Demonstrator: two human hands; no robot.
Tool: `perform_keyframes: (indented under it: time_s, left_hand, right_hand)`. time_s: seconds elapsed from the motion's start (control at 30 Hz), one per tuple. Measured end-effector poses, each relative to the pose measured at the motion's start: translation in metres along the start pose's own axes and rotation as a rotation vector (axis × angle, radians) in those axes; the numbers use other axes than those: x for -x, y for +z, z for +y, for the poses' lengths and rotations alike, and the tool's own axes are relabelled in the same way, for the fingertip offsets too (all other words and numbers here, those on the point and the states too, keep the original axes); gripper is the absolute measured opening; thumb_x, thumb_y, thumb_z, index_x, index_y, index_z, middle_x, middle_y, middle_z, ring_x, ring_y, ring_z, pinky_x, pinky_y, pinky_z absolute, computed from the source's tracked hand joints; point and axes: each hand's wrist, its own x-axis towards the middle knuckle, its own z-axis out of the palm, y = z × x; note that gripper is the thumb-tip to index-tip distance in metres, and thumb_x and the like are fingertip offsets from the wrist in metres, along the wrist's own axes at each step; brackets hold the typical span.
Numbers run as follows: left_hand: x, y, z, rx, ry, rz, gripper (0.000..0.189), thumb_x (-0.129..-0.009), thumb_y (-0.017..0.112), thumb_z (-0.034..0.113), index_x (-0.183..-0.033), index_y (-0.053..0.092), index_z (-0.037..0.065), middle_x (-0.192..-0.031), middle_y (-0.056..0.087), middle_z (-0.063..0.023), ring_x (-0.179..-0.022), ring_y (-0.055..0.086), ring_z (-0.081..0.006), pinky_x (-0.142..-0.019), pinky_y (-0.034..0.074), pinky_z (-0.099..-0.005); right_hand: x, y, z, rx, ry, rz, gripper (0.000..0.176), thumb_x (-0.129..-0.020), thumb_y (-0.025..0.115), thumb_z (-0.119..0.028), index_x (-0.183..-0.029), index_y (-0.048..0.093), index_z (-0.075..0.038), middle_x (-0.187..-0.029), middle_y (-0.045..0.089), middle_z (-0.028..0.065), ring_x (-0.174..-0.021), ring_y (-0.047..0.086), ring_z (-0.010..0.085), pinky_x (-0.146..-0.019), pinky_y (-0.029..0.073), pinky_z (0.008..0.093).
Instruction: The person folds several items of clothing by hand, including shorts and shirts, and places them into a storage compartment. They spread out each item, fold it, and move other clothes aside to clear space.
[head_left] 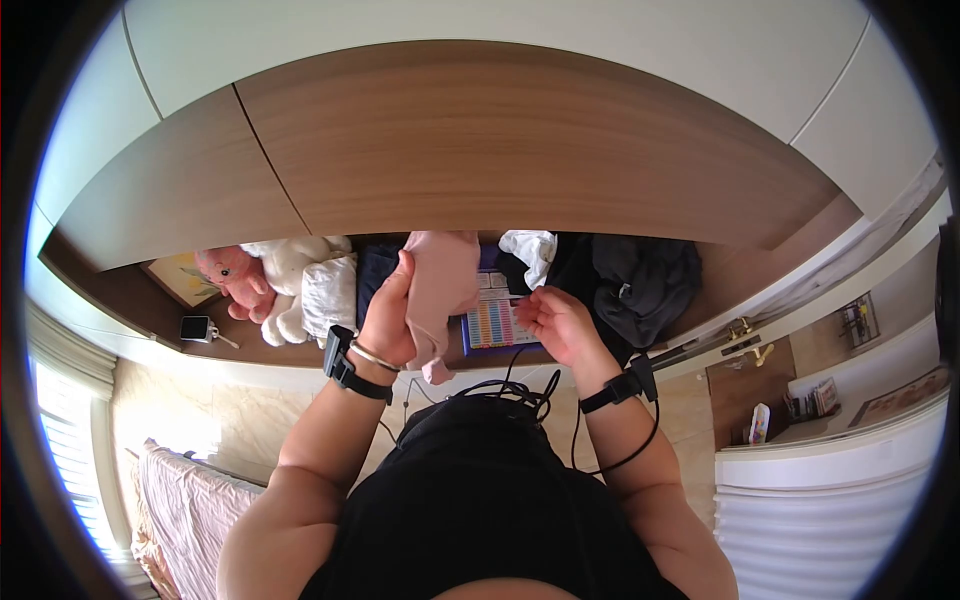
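A pink cloth (440, 285) hangs from my left hand (388, 318), whose fingers go behind it while the thumb points up along its edge. My right hand (558, 325) is palm up with curled fingers, beside a blue-edged box or book with rows of coloured strips (492, 318). The fingertips of that hand are close to a thin white item that is too small to make out. Behind my right hand lies a white cloth (533, 252). Dark clothing (645, 285) is heaped to the right.
Pink and white plush toys (238, 280) sit at the shelf's left, beside a small white device (198, 328). Wooden panels (520, 140) overhang the shelf. Black cables (520, 392) run near my waist. A brass handle (742, 328) is at the right.
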Motion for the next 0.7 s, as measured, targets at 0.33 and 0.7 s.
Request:
perform_keyframes:
  time_s: [0.33,0.7]
  left_hand:
    - [0.007,0.025,-0.013,0.359,-0.058,-0.237,0.077,-0.102,0.043,0.065,-0.152,0.042,0.007,-0.145,0.056,-0.0169,-0.132,0.055,-0.0368,-0.111,0.044,-0.0546]
    - [0.040,-0.021,0.028,0.280,0.196,-0.016,0.088,-0.098,0.045,0.070,-0.157,0.035,0.006,-0.159,0.042,-0.0180,-0.145,0.040,-0.0410,-0.121,0.030,-0.0586]
  right_hand:
    - [-0.004,0.062,0.032,-0.028,0.393,-0.491,0.046,-0.095,0.074,-0.043,-0.124,0.058,-0.011,-0.104,0.058,-0.0004,-0.094,0.056,0.0147,-0.090,0.047,0.0365]
    - [-0.016,0.045,0.044,-0.335,0.321,-0.319,0.047,-0.100,0.063,-0.025,-0.141,0.052,-0.005,-0.135,0.063,0.0136,-0.126,0.061,0.0295,-0.111,0.046,0.0479]
